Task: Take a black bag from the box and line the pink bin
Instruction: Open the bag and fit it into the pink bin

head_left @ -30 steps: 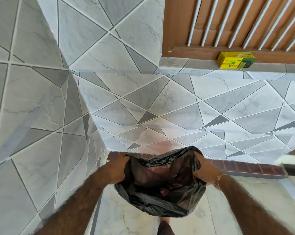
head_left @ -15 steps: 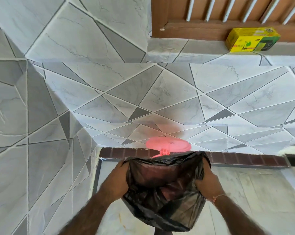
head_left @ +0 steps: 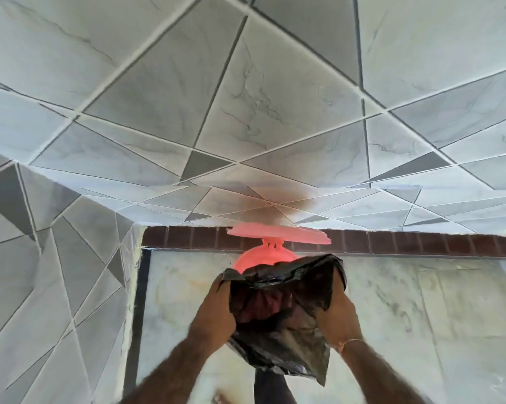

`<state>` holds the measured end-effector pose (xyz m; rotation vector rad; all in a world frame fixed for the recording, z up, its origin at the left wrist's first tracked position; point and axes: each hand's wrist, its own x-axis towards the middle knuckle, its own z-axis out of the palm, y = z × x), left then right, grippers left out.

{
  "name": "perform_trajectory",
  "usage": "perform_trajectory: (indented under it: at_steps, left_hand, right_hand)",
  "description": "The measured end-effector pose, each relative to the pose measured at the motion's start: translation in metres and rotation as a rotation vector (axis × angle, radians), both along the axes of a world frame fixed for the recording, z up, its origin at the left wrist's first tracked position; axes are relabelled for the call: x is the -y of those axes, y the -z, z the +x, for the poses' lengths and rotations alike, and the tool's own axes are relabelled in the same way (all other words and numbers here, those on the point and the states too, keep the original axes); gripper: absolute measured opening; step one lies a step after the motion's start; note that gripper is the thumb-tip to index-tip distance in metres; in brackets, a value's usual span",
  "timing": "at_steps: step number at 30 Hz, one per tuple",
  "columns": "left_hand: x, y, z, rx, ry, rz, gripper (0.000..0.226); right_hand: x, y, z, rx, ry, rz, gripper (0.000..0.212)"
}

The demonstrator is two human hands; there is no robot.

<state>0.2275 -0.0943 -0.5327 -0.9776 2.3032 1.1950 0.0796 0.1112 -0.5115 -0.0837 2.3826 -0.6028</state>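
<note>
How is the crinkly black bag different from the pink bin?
The crinkly black plastic bag is dark, soft and wrinkled; the round pink plastic bin is bright, smooth and rigid. The bag is held open by the left hand and right hand; the bin sits beyond it, its lid raised. Both are open.

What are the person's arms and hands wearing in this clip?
Both forearms are bare and hairy, with no sleeves or gloves in view. The right hand has a thin thread-like band at its wrist; the left hand wears nothing visible.
</note>
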Motion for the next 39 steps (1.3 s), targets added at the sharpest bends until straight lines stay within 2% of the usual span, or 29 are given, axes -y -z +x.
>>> perform_trajectory:
  at_steps: [7,13,19,24,32,36,39]
  left_hand:
    - [0.001,0.051,-0.035,0.026,-0.020,-0.010,0.074]
    - [0.020,0.085,-0.050,-0.009,-0.086,-0.057,0.071]
    - [0.034,0.112,-0.053,0.007,-0.252,-0.101,0.067]
    - [0.025,0.137,-0.017,0.105,-0.120,-0.090,0.077]
    - [0.002,0.171,0.039,0.269,-0.103,-0.017,0.073]
    - [-0.010,0.177,0.032,0.224,-0.040,-0.041,0.081]
    - [-0.008,0.176,0.009,0.115,-0.097,-0.065,0.080]
  right_hand:
    - [0.006,0.060,-0.033,0.115,0.015,0.049,0.104]
    - [0.020,0.108,-0.049,0.104,0.004,0.060,0.106]
    - [0.008,0.138,-0.061,0.009,0.123,0.079,0.081]
    - [-0.011,0.158,-0.048,0.001,0.101,0.129,0.072]
    - [-0.036,0.197,0.007,0.094,0.076,0.132,0.081]
    - [-0.026,0.204,0.018,0.040,0.010,0.099,0.072]
    - [-0.013,0.203,0.011,-0.039,-0.034,0.042,0.070]
